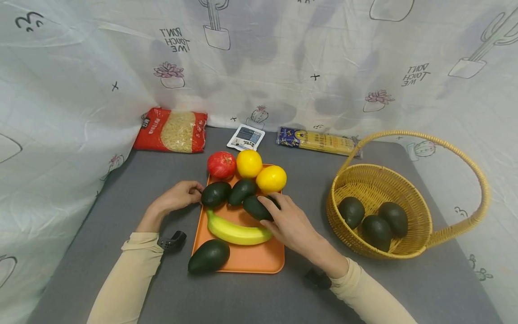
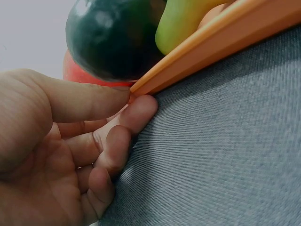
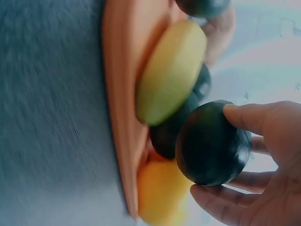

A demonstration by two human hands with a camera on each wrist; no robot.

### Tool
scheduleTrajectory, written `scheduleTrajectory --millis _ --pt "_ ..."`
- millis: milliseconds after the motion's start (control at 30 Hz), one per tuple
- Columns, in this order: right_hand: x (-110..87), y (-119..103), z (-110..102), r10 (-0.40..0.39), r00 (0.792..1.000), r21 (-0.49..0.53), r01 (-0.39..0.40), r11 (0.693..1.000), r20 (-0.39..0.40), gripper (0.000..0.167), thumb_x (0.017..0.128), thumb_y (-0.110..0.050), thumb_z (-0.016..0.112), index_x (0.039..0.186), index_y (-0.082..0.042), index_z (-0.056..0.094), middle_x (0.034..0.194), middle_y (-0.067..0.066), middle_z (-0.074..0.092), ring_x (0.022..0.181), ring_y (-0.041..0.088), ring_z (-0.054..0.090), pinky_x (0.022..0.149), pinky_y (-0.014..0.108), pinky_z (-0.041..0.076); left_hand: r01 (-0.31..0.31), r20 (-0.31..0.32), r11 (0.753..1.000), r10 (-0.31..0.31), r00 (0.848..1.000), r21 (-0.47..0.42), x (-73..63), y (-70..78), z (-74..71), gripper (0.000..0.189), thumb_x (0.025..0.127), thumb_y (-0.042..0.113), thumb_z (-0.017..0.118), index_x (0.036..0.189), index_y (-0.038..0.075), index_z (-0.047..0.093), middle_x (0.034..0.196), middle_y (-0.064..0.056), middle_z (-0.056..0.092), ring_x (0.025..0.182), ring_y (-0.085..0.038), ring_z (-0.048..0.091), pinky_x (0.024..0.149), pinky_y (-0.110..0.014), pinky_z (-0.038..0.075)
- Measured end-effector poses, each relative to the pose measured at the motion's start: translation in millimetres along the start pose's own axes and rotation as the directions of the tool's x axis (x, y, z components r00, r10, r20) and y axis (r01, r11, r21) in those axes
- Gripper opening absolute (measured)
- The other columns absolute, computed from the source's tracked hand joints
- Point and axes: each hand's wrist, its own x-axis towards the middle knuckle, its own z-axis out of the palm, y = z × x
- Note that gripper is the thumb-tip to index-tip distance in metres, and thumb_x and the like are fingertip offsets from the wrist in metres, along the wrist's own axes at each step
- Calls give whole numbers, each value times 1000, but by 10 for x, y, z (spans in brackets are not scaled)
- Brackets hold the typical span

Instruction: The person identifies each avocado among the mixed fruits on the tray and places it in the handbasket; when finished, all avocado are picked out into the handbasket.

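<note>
My left hand (image 1: 178, 197) pinches the left rim of the orange tray (image 1: 256, 261) between thumb and fingertips, as the left wrist view shows up close. A dark green avocado (image 1: 255, 208) is in my right hand (image 1: 294, 226), with fingers and thumb around it, above the tray's right side. Two more avocados lie on the tray to its left, one (image 1: 216, 195) beside my left fingers and one (image 1: 242, 192) in the middle. Below them lies a yellow banana (image 1: 238, 231). Another avocado (image 1: 209, 256) rests across the tray's near left corner.
A pomegranate (image 1: 221, 165) and two yellow fruits (image 1: 249, 164) sit at the tray's far end. To the right stands a wicker basket (image 1: 336, 225) with three avocados and a tall handle. Behind are a red pasta bag (image 1: 155, 130), a white packet (image 1: 246, 137) and a noodle pack (image 1: 317, 141).
</note>
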Motion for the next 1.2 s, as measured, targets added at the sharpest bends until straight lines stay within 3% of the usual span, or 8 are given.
scheduleTrajectory --millis 267,600,767,1000,1200 --pt "-119 221 -368 104 990 -8 -106 994 -97 58 86 -27 74 138 -16 51 132 15 54 114 32 57 85 46 53 6 -1 1000 -6 1000 9 -11 7 -12 28 87 5 56 111 -8 60 89 -14 68 80 -18 58 75 -28 45" --pt "-463 603 -778 247 943 -12 -256 967 -224 65 79 -14 79 137 -6 51 128 24 54 111 40 56 84 54 49 9 -4 1000 -9 1000 28 33 -42 -26 28 86 5 55 111 -8 61 87 -11 65 78 -17 55 75 -29 44" --pt "-640 764 -908 323 903 -18 -341 940 -283 64 77 -9 79 136 -6 53 126 24 55 111 42 54 83 55 46 14 0 1000 -14 1000 19 32 -41 -22 28 86 5 55 111 -8 61 87 -12 66 79 -17 55 75 -29 44" --pt "-850 1006 -979 447 831 -24 -481 876 -331 61 79 -9 77 136 -8 55 125 27 55 110 46 51 78 60 42 21 2 1000 -21 1000 16 20 -36 -11 29 86 5 55 112 -8 60 88 -12 66 80 -18 56 75 -29 44" --pt "-972 1180 -982 569 761 -2 -599 801 -311 58 82 -11 73 135 -2 51 124 33 52 112 53 47 91 62 35 16 -1 1000 -16 1000 17 15 -33 -9 29 86 5 55 111 -9 60 88 -12 66 79 -17 56 75 -29 44"
